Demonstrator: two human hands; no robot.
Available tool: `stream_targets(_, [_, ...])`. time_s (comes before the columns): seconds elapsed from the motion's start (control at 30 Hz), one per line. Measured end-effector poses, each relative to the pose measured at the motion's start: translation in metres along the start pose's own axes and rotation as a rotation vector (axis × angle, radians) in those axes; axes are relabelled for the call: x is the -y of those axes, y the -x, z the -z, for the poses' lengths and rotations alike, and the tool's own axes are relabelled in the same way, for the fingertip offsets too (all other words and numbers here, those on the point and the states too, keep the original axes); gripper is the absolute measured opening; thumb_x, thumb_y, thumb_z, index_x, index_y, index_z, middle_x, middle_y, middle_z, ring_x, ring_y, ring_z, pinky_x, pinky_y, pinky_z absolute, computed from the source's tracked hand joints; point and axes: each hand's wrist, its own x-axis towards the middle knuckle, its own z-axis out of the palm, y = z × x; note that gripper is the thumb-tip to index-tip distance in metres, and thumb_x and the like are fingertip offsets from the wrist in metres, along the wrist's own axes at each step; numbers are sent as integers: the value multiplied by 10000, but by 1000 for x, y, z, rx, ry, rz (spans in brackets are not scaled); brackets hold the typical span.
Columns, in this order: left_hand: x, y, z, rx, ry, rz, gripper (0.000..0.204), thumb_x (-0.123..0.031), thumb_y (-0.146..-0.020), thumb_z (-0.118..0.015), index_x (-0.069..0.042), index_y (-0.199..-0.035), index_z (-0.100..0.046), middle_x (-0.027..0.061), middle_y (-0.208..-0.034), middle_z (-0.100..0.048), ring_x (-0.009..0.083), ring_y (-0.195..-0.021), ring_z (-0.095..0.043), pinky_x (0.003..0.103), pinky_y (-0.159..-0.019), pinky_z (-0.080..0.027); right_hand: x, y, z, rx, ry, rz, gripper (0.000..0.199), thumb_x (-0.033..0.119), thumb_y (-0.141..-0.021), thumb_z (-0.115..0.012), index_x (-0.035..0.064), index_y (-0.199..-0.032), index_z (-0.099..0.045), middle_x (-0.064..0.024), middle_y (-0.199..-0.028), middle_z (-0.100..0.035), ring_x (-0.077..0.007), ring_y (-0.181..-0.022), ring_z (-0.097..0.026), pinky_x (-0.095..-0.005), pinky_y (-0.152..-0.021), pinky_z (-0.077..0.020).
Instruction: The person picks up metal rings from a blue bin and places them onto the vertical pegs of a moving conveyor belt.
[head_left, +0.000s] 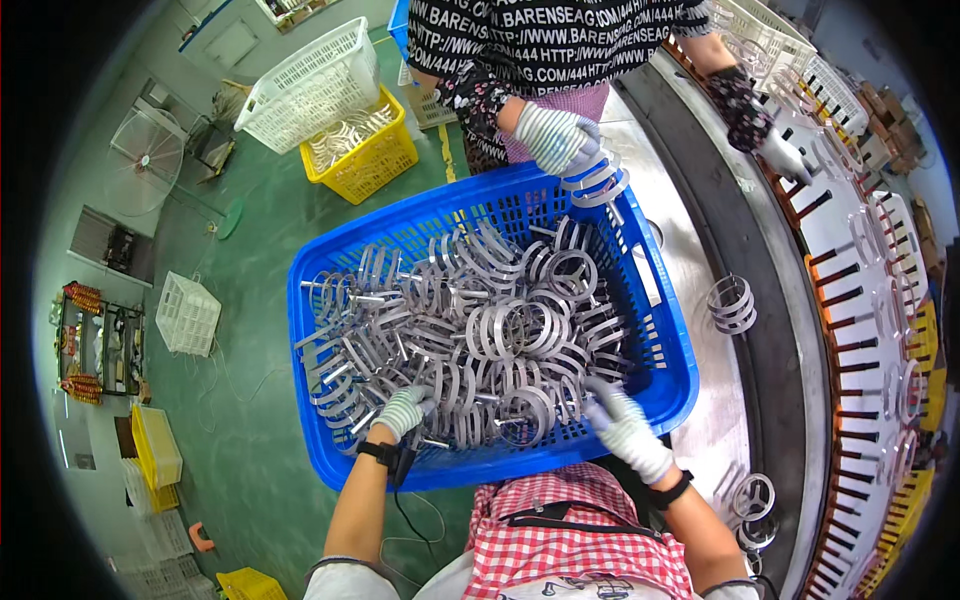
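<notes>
A big blue plastic basket (682, 400) in front of me is heaped with silvery metal coils (515, 328), each like a spiral of flat rings on a short stem. At its near left side my left hand (405, 412), in a striped glove, has its fingers closed at a coil on the pile's edge; the fingertips are partly hidden. My right hand (632, 432), also gloved, reaches over the near right rim, thumb and fingers apart beside the coils. Across the basket, a co-worker's gloved hand (560, 138) holds a coil (598, 184) above the far rim.
Along the right runs a dark conveyor belt (760, 270) with a coil (732, 305) on it; more coils (752, 498) stand nearer me. Beyond is a rack of dark pegs (850, 345). A yellow crate (385, 165) and white crate (300, 90) stand far left; a fan (145, 160) stands behind.
</notes>
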Motion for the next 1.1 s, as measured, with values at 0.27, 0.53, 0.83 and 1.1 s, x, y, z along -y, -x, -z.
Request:
stream_targets(0.27, [-79, 42, 59, -99, 124, -354, 234, -215, -838, -520, -25, -920, -628, 148, -759, -616, 276, -695, -573, 349, -669, -447, 0, -45, -107, 101, 700, 383, 561, 306, -731, -633, 25, -1177, -440, -190, -1188, -461, -348, -1123, -428, -462, -996, -289])
stream_targets(0.53, [-120, -31, 75, -176, 758, -245, 217, -168, -870, -527, -3, -983, -609, 89, -931, -624, 159, -788, -573, 307, -704, -469, 2, -11, -50, -102, 446, 132, 182, 161, -753, -549, 34, -880, -580, -180, -813, -598, -371, -804, -578, -461, -718, -448])
stream_targets(0.83, [-91, -142, -71, -180, -813, -521, 145, -126, -749, -488, -94, -738, -630, 125, -810, -622, 334, -783, -598, 415, -690, -473, -3, 171, 75, -638, 420, -59, 195, 162, -762, -619, 41, -909, -580, -82, -809, -567, -234, -778, -530, -363, -732, -444])
stream_targets(1.1, [-412, -206, -68, 199, -586, -1713, 92, -84, -790, -576, -79, -870, -529, 98, -880, -556, 324, -997, -526, 436, -946, -382, -100, 392, 191, -1899, 579, -71, 227, 194, -912, -472, 24, -1035, -561, -74, -868, -584, -167, -761, -541, -321, -705, -434])
